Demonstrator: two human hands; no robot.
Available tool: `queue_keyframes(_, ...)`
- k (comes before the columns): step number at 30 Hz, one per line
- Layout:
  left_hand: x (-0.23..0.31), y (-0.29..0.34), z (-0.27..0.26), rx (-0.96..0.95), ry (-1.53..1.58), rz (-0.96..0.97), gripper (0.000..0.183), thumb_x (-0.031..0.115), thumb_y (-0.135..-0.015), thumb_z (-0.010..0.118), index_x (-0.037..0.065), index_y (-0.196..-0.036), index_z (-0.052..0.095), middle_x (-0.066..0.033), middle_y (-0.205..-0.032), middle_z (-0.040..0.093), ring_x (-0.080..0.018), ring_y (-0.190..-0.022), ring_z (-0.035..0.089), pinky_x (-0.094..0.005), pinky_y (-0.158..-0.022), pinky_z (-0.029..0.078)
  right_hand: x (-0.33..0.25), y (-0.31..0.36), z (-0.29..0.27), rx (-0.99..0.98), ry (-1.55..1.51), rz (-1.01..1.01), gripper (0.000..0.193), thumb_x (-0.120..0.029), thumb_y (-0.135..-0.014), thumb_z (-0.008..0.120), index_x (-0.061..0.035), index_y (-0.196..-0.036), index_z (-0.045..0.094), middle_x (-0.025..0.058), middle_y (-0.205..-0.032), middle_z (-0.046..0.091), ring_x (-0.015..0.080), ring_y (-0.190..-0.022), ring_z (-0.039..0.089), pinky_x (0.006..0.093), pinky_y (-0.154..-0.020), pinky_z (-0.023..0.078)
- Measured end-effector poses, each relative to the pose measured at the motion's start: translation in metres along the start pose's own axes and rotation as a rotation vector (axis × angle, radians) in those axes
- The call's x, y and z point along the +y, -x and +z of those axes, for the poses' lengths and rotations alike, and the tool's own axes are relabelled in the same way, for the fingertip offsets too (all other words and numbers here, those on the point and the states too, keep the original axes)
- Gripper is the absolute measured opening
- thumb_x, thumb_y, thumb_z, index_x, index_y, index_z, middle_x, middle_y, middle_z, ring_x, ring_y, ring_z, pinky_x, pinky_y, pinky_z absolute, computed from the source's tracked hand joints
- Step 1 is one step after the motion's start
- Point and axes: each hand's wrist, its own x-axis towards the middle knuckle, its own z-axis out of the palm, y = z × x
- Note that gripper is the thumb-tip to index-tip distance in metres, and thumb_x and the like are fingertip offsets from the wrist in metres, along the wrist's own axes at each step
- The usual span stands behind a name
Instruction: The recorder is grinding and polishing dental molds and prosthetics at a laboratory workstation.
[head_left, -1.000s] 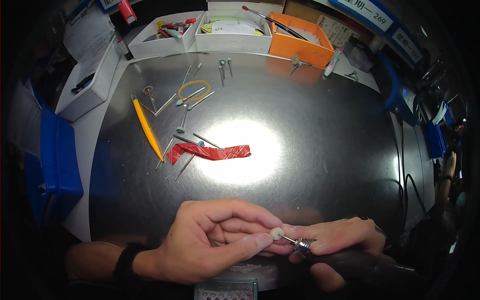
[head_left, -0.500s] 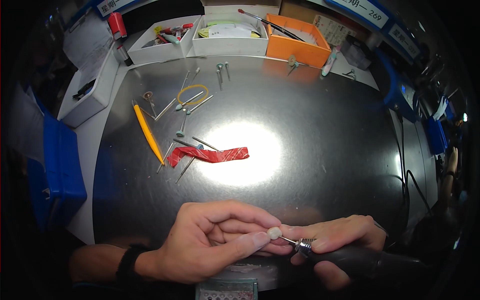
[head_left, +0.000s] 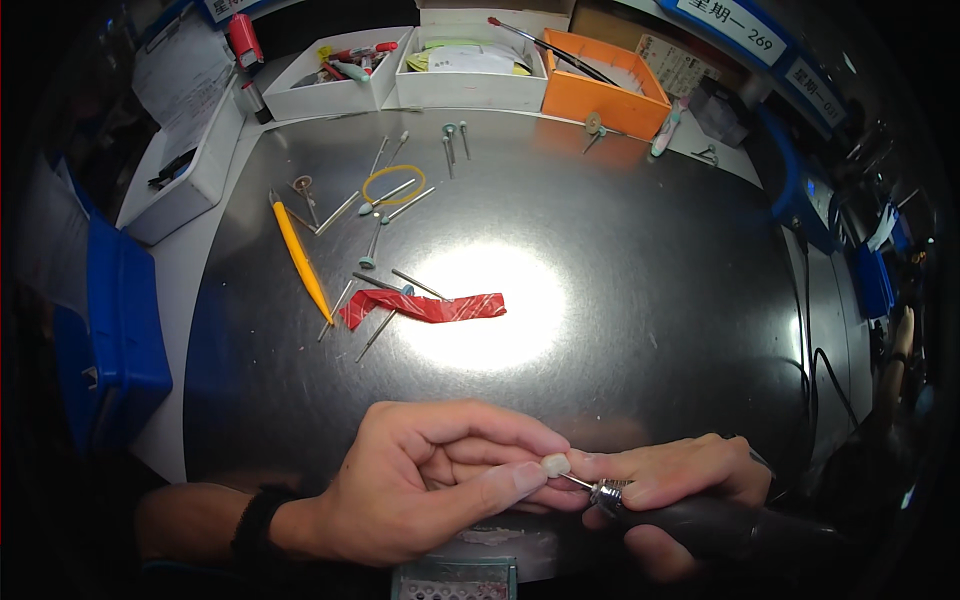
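My left hand (head_left: 425, 485) pinches a small off-white dental crown (head_left: 555, 465) between thumb and fingertips, low in the middle of the view. My right hand (head_left: 695, 472) grips a dark rotary handpiece (head_left: 710, 522) with a ridged silver collar. From its collar a thin metal bur (head_left: 574, 481) reaches to the crown; its tip is hidden there, inside or against it. The right fingertips lie close beside the crown. Beyond the hands, a strip of red tape (head_left: 450, 308) lies over several thin burs on the metal work surface (head_left: 640, 260).
Left of the burs are a yellow pen-shaped tool (head_left: 299, 255) and a rubber band (head_left: 394, 184). White boxes (head_left: 470, 90) and an orange box (head_left: 600, 100) line the back. Blue bins (head_left: 125, 330) stand left; a blue device (head_left: 805, 190) and cables (head_left: 808, 330) are right.
The crown is turned slightly between my left fingers, showing a squarer side. The table scene has shifted a little in the view; both hands keep their grips.
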Motion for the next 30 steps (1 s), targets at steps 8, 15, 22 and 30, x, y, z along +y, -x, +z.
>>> queue_keyframes(8, -0.006, 0.0, -0.001, -0.002, 0.022, 0.061, 0.023, -0.008, -0.086, 0.051, -0.01, -0.11, 0.05, -0.021, -0.108, 0.059, -0.0244, -0.102, 0.06, -0.0277, -0.089, 0.05, 0.002, 0.002, 0.01, 0.118, -0.14, -0.027, 0.029, -0.01, -0.084, 0.063, -0.0025, -0.103, 0.043, 0.0368, -0.105, 0.054, 0.0317, -0.091, 0.064, 0.0313, -0.067, 0.057)
queue_keyframes(15, -0.005, 0.001, 0.001, 0.027, 0.027, 0.07, 0.023, -0.011, -0.083, 0.054, -0.009, -0.105, 0.051, -0.02, -0.107, 0.059, -0.0238, -0.103, 0.059, -0.0253, -0.087, 0.051, 0.018, 0.0, 0.006, 0.086, -0.063, -0.15, 0.026, -0.012, -0.085, 0.06, -0.0051, -0.104, 0.043, 0.038, -0.105, 0.054, 0.03, -0.087, 0.065, 0.0289, -0.062, 0.056)
queue_keyframes(22, -0.01, -0.001, -0.001, 0.031, 0.015, 0.15, 0.025, -0.011, -0.082, 0.055, -0.009, -0.107, 0.052, -0.0205, -0.105, 0.061, -0.0234, -0.102, 0.06, -0.0262, -0.088, 0.05, 0.015, -0.003, 0.006, 0.0, -0.023, -0.293, 0.026, -0.007, -0.083, 0.059, -0.0021, -0.105, 0.045, 0.0371, -0.102, 0.055, 0.0241, -0.077, 0.064, 0.0309, -0.066, 0.054)
queue_keyframes(30, -0.01, 0.0, 0.002, 0.091, -0.082, 0.153, 0.021, -0.01, -0.081, 0.057, -0.009, -0.103, 0.056, -0.0187, -0.101, 0.062, -0.0219, -0.098, 0.062, -0.026, -0.086, 0.051, 0.049, -0.007, 0.003, 0.061, -0.086, -0.598, 0.03, -0.001, -0.08, 0.059, 0.0026, -0.107, 0.047, 0.0378, -0.104, 0.055, 0.0202, -0.073, 0.062, 0.0333, -0.072, 0.052)
